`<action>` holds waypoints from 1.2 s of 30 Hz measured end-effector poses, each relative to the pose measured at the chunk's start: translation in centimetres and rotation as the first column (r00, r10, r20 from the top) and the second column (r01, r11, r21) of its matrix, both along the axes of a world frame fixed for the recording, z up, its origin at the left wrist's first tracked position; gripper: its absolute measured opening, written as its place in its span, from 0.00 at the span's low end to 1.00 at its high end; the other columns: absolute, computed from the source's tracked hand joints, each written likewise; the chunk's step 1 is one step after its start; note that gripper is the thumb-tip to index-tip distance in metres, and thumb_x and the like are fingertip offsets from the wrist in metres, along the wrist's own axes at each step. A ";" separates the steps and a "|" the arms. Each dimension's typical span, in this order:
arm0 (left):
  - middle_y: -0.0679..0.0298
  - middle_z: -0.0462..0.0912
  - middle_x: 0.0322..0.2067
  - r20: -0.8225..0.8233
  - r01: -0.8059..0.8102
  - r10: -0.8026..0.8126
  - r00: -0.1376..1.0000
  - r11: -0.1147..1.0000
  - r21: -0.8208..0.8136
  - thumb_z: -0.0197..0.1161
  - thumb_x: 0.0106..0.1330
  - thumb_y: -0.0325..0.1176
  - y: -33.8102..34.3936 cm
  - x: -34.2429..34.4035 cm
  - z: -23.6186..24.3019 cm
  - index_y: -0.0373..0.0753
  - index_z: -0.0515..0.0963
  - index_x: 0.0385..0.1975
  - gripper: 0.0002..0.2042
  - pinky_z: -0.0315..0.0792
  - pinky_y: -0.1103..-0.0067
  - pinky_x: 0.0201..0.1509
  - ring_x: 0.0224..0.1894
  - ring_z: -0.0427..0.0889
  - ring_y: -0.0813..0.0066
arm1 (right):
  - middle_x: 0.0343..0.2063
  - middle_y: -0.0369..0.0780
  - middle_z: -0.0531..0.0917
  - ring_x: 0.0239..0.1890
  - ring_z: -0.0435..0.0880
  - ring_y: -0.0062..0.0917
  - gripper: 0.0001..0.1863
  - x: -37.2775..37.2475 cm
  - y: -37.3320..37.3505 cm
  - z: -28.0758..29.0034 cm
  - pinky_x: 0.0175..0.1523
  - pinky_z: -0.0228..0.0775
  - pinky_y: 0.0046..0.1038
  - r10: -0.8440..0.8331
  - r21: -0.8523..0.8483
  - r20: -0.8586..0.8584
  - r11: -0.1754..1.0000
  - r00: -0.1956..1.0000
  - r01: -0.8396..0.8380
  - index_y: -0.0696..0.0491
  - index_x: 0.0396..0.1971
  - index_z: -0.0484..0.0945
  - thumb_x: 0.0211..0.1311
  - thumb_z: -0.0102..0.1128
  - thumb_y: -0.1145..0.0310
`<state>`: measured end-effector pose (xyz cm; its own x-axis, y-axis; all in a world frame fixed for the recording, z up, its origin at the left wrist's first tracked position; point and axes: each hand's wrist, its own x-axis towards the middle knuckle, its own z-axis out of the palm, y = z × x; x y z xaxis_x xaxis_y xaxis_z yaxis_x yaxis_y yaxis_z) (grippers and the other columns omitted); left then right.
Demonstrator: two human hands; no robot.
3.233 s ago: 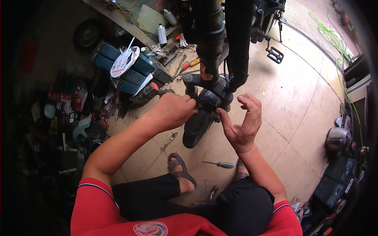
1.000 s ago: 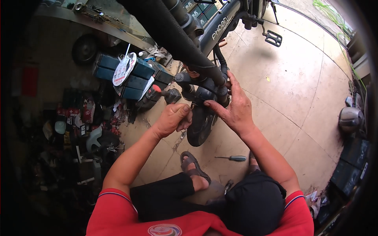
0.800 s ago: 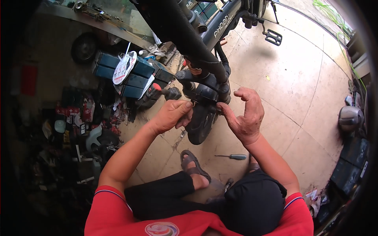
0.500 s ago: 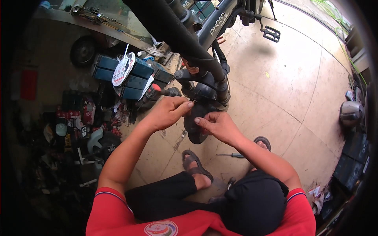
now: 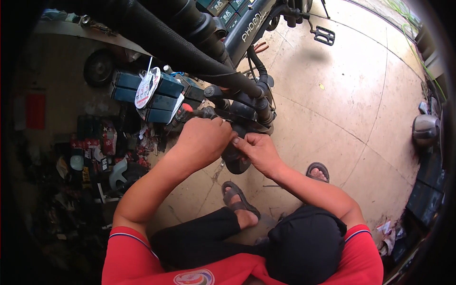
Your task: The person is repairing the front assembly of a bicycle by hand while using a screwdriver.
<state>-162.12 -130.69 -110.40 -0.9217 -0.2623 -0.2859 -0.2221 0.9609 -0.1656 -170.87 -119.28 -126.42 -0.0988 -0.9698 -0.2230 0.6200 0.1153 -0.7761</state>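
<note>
Both hands meet at the front end of a black bicycle, over its dark rounded mudguard (image 5: 237,165). My left hand (image 5: 205,141) is closed, back upward, its fingertips against the top of the mudguard below the fork crown (image 5: 240,102). Just right of it, my right hand (image 5: 260,151) pinches with thumb and index finger close to the left fingertips. Whatever lies between the fingers of either hand is hidden or too small to name. The bicycle's dark frame tube (image 5: 247,35) runs away toward the top.
Dark teal boxes (image 5: 164,88) are stacked at left, with a power drill (image 5: 183,114) beside them. Red-handled pliers (image 5: 260,47) lie beyond the fork. Thin tool shaft (image 5: 272,186) shows under my right forearm. Clutter fills the far left; a grey rounded object (image 5: 425,130) stands at right.
My left hand has turned over, so its back faces up and its thumb is hidden. The two hands' fingertips are closer together. The upper bicycle parts appear shifted left.
</note>
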 end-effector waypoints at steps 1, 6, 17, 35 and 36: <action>0.58 0.79 0.25 0.001 0.004 -0.004 1.000 1.000 0.002 0.64 0.68 0.38 0.5 -0.1 -0.2 0.40 0.76 0.26 0.11 0.74 0.64 0.31 0.29 0.82 0.54 | 0.25 0.33 0.85 0.26 0.79 0.14 0.17 0.1 0.0 0.0 0.33 0.72 0.20 -0.009 0.011 0.003 1.000 1.000 0.009 0.58 0.29 0.82 0.73 0.64 0.59; 0.59 0.78 0.22 -0.181 -0.058 0.050 0.982 0.998 -0.036 0.60 0.70 0.35 2.0 0.1 -2.9 0.41 0.75 0.25 0.10 0.72 0.66 0.26 0.24 0.82 0.57 | 0.21 0.33 0.83 0.23 0.76 0.13 0.20 0.6 -0.1 0.0 0.30 0.70 0.21 -0.103 0.044 0.082 0.994 0.991 0.099 0.59 0.26 0.82 0.71 0.66 0.58; 0.67 0.74 0.18 0.071 -0.405 0.741 0.668 0.281 0.870 0.58 0.78 0.46 -1.0 3.0 -2.9 0.35 0.76 0.26 0.21 0.65 0.81 0.21 0.17 0.71 0.78 | 0.20 0.29 0.79 0.21 0.73 0.12 0.22 0.8 0.2 -0.1 0.26 0.67 0.19 -0.139 0.030 0.093 0.990 0.986 0.136 0.56 0.21 0.78 0.70 0.68 0.56; 0.60 0.71 0.21 -0.730 -0.109 0.101 0.676 0.993 0.036 0.66 0.65 0.31 2.0 3.5 -9.6 0.41 0.73 0.24 0.10 0.67 0.64 0.24 0.22 0.75 0.56 | 0.16 0.29 0.74 0.19 0.70 0.11 0.23 0.6 0.4 0.2 0.23 0.65 0.20 -0.208 0.032 -0.052 0.977 0.977 0.210 0.54 0.17 0.72 0.71 0.67 0.61; 0.60 0.71 0.21 -0.733 -0.110 0.099 0.673 0.993 0.033 0.66 0.65 0.31 2.2 3.7 -9.3 0.41 0.73 0.24 0.10 0.67 0.64 0.24 0.22 0.75 0.56 | 0.16 0.29 0.74 0.19 0.70 0.11 0.23 0.7 0.5 0.2 0.23 0.65 0.20 -0.207 0.028 -0.056 0.978 0.977 0.209 0.54 0.17 0.72 0.71 0.67 0.61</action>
